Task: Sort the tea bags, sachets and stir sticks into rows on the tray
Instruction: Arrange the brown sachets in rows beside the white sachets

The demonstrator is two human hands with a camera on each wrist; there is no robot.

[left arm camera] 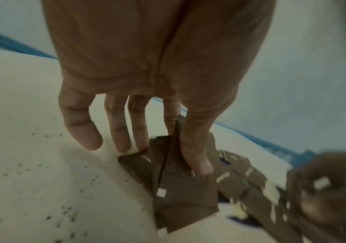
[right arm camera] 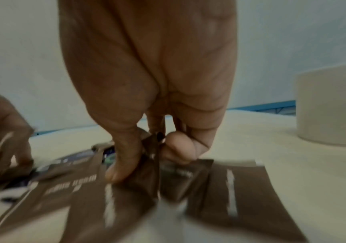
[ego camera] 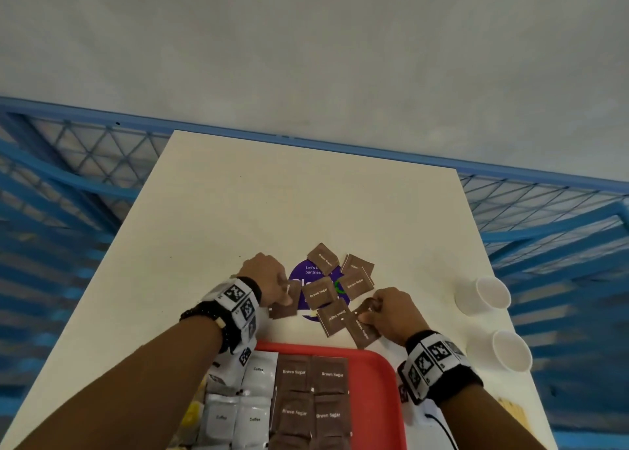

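On the white table (ego camera: 272,194), beyond your red plastic tray (ego camera: 377,374), your left hand (ego camera: 269,279) and right hand (ego camera: 391,310) each pinch thin brown paper sugar sachets (ego camera: 320,293), apparently light and floppy, so grip their edges.

Brown sugar sachets (ego camera: 320,293) lie scattered beyond the red tray (ego camera: 377,374).

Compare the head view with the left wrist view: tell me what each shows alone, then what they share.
Head view only: the red tray with rows of white Coffee sachets and Brown Sugar sachets, plus two white paper cups.

Left wrist view only: the left thumb and forefinger pinching a brown sachet from below.

Both: the left hand, right hand, loose brown sachets and white table.
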